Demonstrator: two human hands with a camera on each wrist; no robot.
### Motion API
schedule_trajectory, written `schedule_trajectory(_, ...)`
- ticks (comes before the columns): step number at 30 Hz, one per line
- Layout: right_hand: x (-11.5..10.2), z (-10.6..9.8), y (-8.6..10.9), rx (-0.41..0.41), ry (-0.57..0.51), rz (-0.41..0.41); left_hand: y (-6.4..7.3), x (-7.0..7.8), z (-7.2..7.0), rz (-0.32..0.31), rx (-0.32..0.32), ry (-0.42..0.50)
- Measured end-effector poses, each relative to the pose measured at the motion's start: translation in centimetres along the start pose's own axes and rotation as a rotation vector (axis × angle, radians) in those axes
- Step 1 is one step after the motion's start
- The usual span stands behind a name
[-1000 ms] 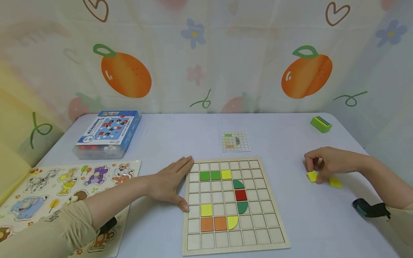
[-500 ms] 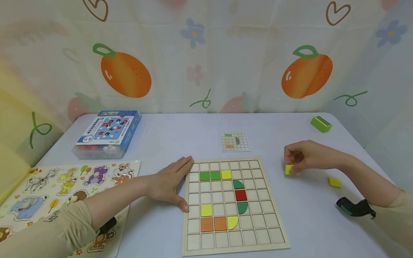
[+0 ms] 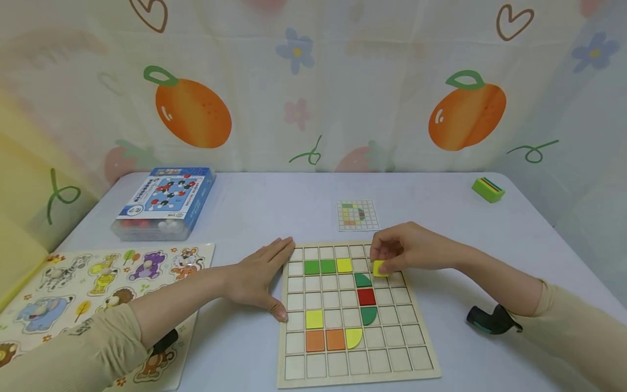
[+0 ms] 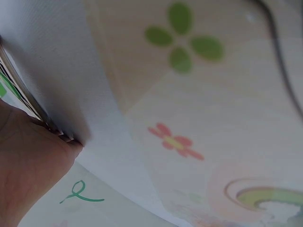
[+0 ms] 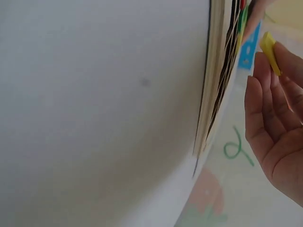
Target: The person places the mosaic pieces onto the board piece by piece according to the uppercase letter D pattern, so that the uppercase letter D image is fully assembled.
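Note:
My right hand [image 3: 409,247] pinches a yellow square tile [image 3: 379,268] between thumb and fingers over the upper right of the wooden grid board [image 3: 426,373]. In the right wrist view the yellow tile [image 5: 270,54] is tilted between the fingertips, off the board's face. My left hand [image 3: 257,277] lies with straight fingers along the board's left edge. Set in the board's cells are green squares [image 3: 319,267], yellow squares [image 3: 314,319], a red square [image 3: 366,296], orange squares [image 3: 325,341], green rounded pieces [image 3: 368,315] and a yellow rounded piece [image 3: 353,338].
A small card [image 3: 357,215] printed with a coloured grid lies behind the board. At the left are an animal puzzle board [image 3: 105,277] and, behind it, a blue molecule-model box [image 3: 166,201]. A green block-shaped item [image 3: 487,190] sits at the far right.
My right hand has picked up the yellow tile from the right of the table and carried it left over the board. The other loose yellow tile is now hidden behind my forearm. My left hand stays put.

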State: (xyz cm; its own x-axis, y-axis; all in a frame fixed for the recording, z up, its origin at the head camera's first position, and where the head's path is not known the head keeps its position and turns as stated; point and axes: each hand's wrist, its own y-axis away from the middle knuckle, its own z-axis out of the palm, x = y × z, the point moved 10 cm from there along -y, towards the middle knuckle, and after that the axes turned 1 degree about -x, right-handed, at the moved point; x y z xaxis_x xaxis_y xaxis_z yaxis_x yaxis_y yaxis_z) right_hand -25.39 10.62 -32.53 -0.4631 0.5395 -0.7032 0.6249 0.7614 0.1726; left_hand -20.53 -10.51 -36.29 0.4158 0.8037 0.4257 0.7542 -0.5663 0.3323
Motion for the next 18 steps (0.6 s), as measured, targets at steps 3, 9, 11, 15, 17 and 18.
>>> schedule_trajectory(3, -1.0, 0.5, -0.9, 0.014, -0.004, -0.021, 0.0, 0.0, 0.0, -0.003, -0.003, -0.002)
schedule_trajectory(9, -2.5, 1.3, -2.4, 0.039, -0.042, 0.002, -0.1, 0.0, 0.0, -0.001, -0.005, -0.008)
schedule_trajectory(11, -3.1, 1.7, -2.8, 0.041, -0.053, 0.006, -0.1, 0.0, 0.0, -0.001, -0.004, -0.010)
schedule_trajectory(15, -4.6, 2.5, -3.6, 0.028, -0.063, -0.007, -0.1, 0.0, 0.0, -0.005, -0.007, -0.014)
schedule_trajectory(17, -5.4, 2.9, -4.0, 0.018, -0.060, -0.016, 0.0, 0.0, 0.1, -0.007, -0.009, -0.013)
schedule_trajectory(18, -5.7, 3.1, -4.2, 0.012, -0.057, -0.021, 0.0, 0.0, 0.1, -0.009, -0.011, -0.011)
